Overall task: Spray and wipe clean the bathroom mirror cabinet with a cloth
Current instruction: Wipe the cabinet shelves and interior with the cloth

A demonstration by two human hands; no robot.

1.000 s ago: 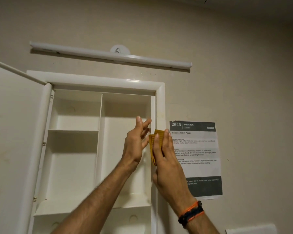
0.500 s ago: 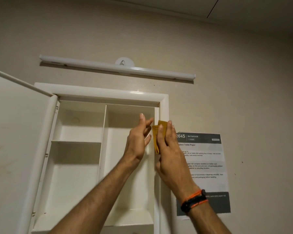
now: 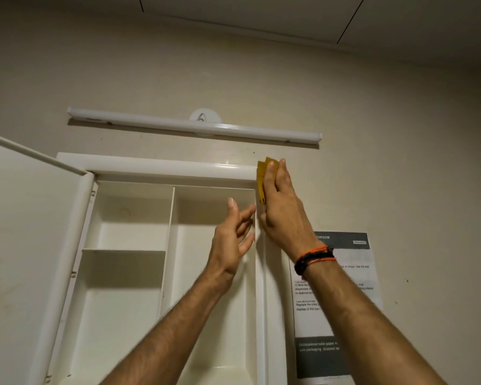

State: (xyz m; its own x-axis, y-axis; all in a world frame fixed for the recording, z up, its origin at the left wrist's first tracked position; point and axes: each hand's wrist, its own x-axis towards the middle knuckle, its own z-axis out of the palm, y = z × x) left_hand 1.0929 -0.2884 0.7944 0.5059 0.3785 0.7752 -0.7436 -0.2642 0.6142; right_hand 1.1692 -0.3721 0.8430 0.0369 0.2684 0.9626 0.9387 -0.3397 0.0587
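Note:
The white mirror cabinet point(image 3: 156, 166) hangs on the wall with its door point(image 3: 25, 232) swung open to the left, showing bare white shelves. A folded yellow cloth point(image 3: 263, 176) lies against the frame's top right corner. My right hand point(image 3: 281, 207) presses it there with straight fingers; its wrist wears orange and black bands. Just left of it, my left hand point(image 3: 233, 237) hovers in front of the right compartment with fingers spread, holding nothing. No spray bottle is in view.
A white tube light point(image 3: 195, 126) runs along the wall just above the cabinet. A printed paper notice point(image 3: 345, 301) is stuck to the wall right of the frame, partly behind my right forearm. The ceiling is close overhead.
My right hand has slid the cloth up the cabinet's right frame edge to its top corner. The left hand has stayed near the right compartment. The view has tilted upward.

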